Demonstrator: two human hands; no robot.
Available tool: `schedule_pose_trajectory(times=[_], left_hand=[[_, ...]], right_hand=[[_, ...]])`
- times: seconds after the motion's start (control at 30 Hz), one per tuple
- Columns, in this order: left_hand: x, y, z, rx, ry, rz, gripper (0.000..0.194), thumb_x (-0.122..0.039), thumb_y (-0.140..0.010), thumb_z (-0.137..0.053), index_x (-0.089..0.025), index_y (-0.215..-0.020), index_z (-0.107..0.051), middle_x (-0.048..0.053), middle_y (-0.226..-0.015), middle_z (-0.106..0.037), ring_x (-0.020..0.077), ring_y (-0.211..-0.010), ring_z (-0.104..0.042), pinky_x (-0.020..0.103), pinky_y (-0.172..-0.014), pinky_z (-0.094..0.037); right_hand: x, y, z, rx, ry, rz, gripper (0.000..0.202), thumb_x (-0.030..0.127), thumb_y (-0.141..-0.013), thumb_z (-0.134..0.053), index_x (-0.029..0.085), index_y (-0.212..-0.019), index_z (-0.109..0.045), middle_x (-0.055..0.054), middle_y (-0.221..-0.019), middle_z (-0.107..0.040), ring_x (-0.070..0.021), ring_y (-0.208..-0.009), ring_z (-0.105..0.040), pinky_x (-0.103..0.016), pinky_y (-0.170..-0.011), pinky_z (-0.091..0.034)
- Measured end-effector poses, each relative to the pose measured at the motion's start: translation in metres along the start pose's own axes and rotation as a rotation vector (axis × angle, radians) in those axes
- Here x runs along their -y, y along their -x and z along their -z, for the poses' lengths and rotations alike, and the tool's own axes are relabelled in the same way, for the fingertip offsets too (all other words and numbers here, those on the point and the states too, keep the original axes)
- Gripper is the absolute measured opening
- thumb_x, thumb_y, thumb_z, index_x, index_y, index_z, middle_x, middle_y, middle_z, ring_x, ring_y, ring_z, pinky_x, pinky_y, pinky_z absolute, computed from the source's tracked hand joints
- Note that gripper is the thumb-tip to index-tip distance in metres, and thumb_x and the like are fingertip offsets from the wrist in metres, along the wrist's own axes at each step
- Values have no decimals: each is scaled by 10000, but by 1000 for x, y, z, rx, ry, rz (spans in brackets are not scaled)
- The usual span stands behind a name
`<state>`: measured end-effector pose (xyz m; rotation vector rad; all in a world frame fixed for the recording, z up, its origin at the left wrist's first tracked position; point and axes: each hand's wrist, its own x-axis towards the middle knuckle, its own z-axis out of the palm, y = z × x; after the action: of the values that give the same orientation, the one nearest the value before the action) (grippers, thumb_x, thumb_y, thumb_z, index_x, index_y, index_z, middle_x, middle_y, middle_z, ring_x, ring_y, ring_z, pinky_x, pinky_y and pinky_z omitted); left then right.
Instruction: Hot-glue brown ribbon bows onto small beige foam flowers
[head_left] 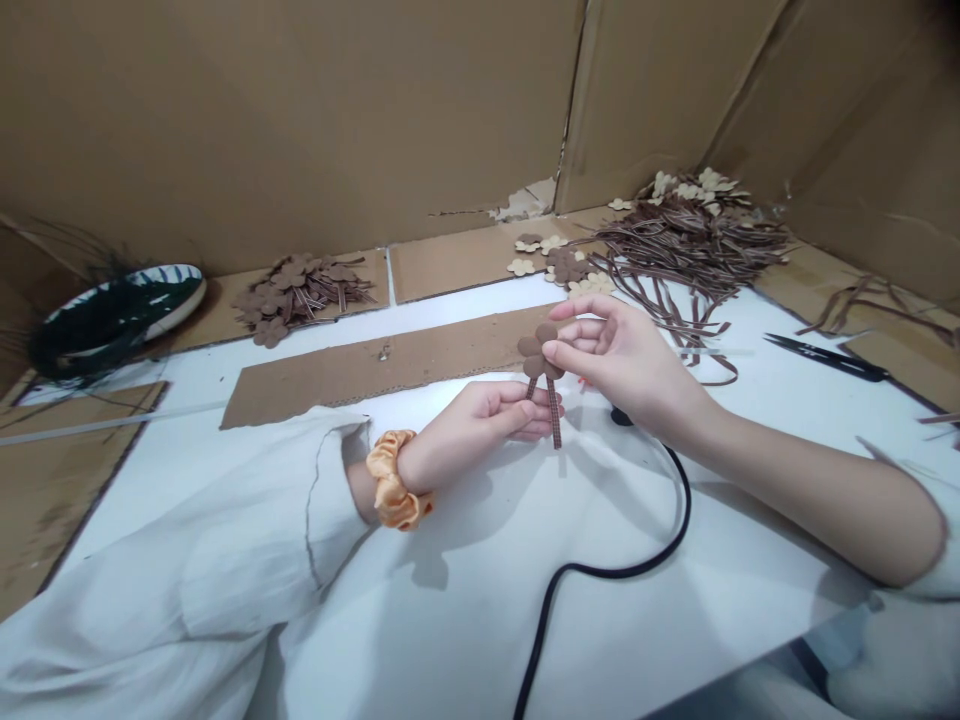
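A brown flower piece with two patterned ribbon tails hanging from it is held up over the white table. My right hand pinches the flower's right edge between thumb and fingers. Just below, my left hand grips the ribbon tails, its thumb over one of them and the fingers behind. An orange scrunchie is round my left wrist.
Brown flowers are heaped at the back left, beside a bowl of dark strands. A cardboard strip lies behind my hands. Ribbons and pale flowers fill the back right. Black scissors and a black cable lie nearer.
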<state>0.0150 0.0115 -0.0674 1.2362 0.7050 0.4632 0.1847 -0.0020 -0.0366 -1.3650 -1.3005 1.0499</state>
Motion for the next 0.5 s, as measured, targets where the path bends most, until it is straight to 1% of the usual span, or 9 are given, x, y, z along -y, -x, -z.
schedule_pose_trajectory(times=[0.13, 0.3, 0.5], left_hand=[[3, 0, -2, -3, 12, -12, 268, -317, -823, -639, -121, -997, -694, 116, -1063, -702, 203, -977, -664, 339, -932, -493], [5, 0, -2, 19, 24, -24, 273, -327, -812, -648, -123, -987, -698, 116, -1059, -706, 210, -987, -660, 349, -937, -490], [4, 0, 0, -23, 7, -18, 309, -355, -781, -682, -122, -984, -694, 113, -1047, -700, 197, -960, -657, 349, -944, -478]], right_hand=[[-1, 2, -3, -12, -26, -26, 324, 156, -692, -677, 162, -972, -514, 46, -666, -591, -99, -599, -588, -225, -562, -455], [-4, 1, -5, -11, -64, -5, 325, 179, -685, -680, 176, -951, -494, 44, -670, -596, -117, -628, -612, -246, -592, -471], [-6, -3, -1, 2, -46, 3, 334, 183, -677, -685, 191, -942, -480, 59, -660, -589, -111, -619, -611, -232, -575, -460]])
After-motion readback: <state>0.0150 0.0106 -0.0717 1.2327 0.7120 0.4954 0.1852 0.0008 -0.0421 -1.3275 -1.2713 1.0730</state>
